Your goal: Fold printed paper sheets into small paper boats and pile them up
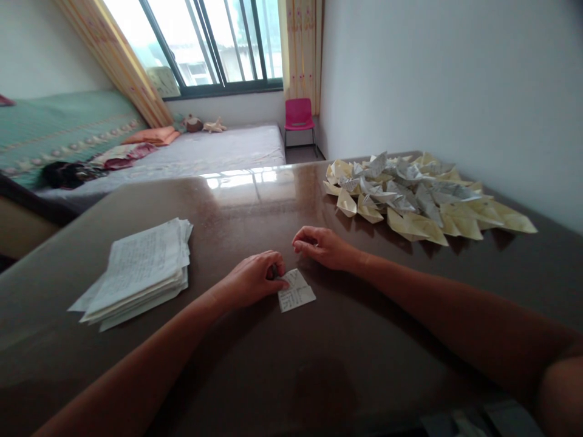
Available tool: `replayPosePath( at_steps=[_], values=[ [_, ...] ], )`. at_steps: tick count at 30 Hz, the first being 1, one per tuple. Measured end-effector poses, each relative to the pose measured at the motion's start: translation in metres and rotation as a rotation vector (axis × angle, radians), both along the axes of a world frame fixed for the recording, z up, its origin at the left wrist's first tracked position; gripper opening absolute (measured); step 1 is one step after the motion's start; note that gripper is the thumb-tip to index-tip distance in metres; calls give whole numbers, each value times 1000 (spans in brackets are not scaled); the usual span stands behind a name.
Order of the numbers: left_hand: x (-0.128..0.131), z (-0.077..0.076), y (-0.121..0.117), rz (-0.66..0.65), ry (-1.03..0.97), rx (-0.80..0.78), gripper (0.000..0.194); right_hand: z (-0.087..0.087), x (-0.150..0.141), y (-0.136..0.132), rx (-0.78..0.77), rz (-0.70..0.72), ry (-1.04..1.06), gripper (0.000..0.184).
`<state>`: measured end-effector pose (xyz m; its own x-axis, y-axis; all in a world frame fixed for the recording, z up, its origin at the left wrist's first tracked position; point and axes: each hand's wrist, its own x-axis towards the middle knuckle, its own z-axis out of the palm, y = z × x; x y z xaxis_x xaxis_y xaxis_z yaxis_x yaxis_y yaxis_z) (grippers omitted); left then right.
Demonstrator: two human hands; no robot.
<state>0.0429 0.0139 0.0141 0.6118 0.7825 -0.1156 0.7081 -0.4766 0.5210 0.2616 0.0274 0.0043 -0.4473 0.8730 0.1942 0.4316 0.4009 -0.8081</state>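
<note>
A small folded sheet of paper (pixel 298 296) with handwriting on it lies on the brown table, in front of me. My left hand (pixel 255 276) is closed on its upper left corner, the thumb over the paper and the fingers curled. Just beyond the paper and to its right, my right hand (pixel 325 246) hovers apart from it. Its fingers are curled in toward the thumb, and I see nothing held between them.
On the left of the glossy table (pixel 218 376) lies a stack of written sheets (pixel 141 261). Many folded paper boats (pixel 405 194), cream and white, crowd the right rear by the wall. Beyond are a bed (pixel 228 145), a pink chair (pixel 299 114) and a window (pixel 228 42).
</note>
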Motion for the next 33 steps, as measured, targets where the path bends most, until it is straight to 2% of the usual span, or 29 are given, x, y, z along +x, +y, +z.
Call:
replayPosePath(
  at_steps=[6, 8, 10, 13, 16, 18, 20, 22, 25, 30, 33],
  values=[
    [0, -4, 6, 52, -440, -258, 24, 1, 1, 3, -223, 16, 241, 45],
    [2, -6, 6, 79, -533, -279, 24, 0, -1, 2, -222, 24, 238, 41],
    [3, -9, 6, 116, -549, -238, 22, -3, -3, -1, -146, 30, 177, 37],
    [5, -13, 5, 176, -452, -38, 19, -7, -4, -4, 59, 1, 48, 21],
    [6, -13, 3, 239, -318, 318, 17, -6, -2, -7, 372, -74, -184, 7],
    [6, -13, 3, 199, -235, 527, 16, -3, 0, -8, 566, -82, -389, 7],
    [5, -12, 2, 91, -135, 633, 12, 0, 3, -8, 673, -37, -566, 10],
    [3, -13, 2, -23, -38, 644, 15, 3, 7, -8, 705, 46, -676, 11],
    [1, -14, 2, -107, 31, 600, 19, 8, 12, -6, 690, 175, -736, 14],
    [-3, -14, 2, -155, 42, 575, 23, 13, 18, -5, 629, 302, -675, 19],
    [-6, -13, 2, -197, 34, 560, 25, 12, 20, -4, 513, 320, -593, 18]
  ],
)
